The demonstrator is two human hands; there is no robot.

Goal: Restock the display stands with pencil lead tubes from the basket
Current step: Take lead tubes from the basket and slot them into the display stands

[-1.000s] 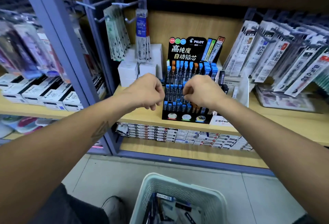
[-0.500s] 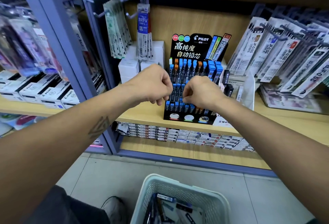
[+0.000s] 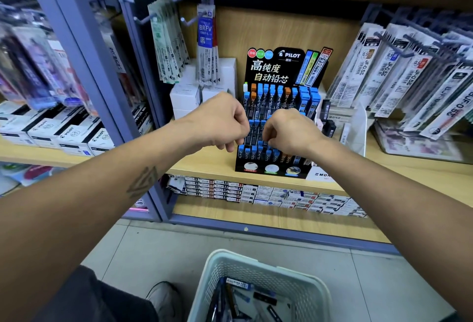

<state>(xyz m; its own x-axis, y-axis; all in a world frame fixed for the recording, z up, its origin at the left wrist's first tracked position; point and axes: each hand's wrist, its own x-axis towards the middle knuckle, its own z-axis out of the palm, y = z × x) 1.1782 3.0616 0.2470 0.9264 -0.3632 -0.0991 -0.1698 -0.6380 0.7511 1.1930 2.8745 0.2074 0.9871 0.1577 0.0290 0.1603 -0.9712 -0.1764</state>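
The slim dark pencil lead tubes with blue and orange caps [image 3: 280, 96] stand in rows in the black tiered cardboard display stand [image 3: 271, 168] on the pale wooden shelf [image 3: 204, 163]. More of them lie loose in the white perforated plastic basket [image 3: 314, 293] on the floor below, so restocking looks partly done: the upper tiers seem nearly full, and stock remains to place. Both hands work at the middle tier; the left hand [image 3: 220, 122] and the right hand [image 3: 289, 129] are curled with fingertips among the tubes, but whether either actually pinches one I cannot tell. White boxes [image 3: 184, 96] sit just beside the stand.
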